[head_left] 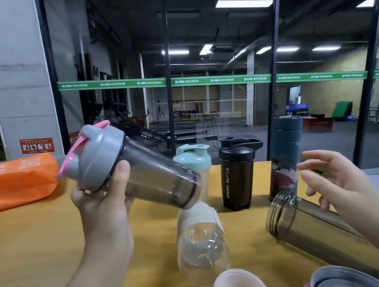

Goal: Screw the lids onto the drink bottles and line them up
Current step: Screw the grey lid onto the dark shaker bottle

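Left hand (104, 204) raised over table (26, 239), gripping capped smoky bottle (139, 172) at lid, tilted. Right hand (335, 183) empty, fingers spread (above lidless bottle (317, 230)). Grey lid (341, 280) cut off by bottom edge.

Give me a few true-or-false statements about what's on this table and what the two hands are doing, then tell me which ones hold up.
1. The left hand holds a smoky bottle with a grey and pink lid tilted in the air. True.
2. The right hand grips the black sport bottle. False: it is open and holds nothing, and that bottle stands apart from it.
3. The lidless smoky bottle lies on its side on the wooden table. True.
4. The mint-lidded bottle has no lid. False: its mint lid is on.
5. An orange bag lies at the far left. True.
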`<action>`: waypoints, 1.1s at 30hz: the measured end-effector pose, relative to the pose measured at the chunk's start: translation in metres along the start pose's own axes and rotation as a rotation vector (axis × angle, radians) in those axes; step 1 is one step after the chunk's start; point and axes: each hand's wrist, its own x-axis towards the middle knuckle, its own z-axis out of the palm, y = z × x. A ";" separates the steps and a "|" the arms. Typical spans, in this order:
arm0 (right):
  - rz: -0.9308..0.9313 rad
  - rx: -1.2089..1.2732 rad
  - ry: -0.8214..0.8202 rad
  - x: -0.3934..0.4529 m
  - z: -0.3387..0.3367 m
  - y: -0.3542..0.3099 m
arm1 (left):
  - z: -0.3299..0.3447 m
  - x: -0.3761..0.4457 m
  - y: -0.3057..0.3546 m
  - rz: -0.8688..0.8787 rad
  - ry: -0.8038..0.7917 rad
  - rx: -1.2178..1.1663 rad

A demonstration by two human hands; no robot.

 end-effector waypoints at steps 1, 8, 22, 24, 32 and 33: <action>-0.001 -0.026 0.000 0.000 0.000 0.001 | 0.000 0.000 0.001 0.050 0.005 0.027; -0.004 -0.073 -0.043 -0.002 0.004 0.008 | 0.002 -0.003 0.004 0.284 -0.005 0.170; -0.034 -0.711 -0.046 -0.002 0.005 0.011 | -0.006 0.002 -0.019 0.134 -0.134 0.444; -0.003 -0.726 -0.065 -0.002 0.005 0.011 | -0.006 0.002 -0.020 0.116 -0.149 0.448; 0.069 -0.792 -0.143 -0.004 0.005 0.013 | -0.008 0.003 -0.025 0.043 -0.196 0.470; 0.077 -0.800 -0.151 -0.005 0.005 0.013 | -0.008 0.003 -0.025 0.038 -0.201 0.475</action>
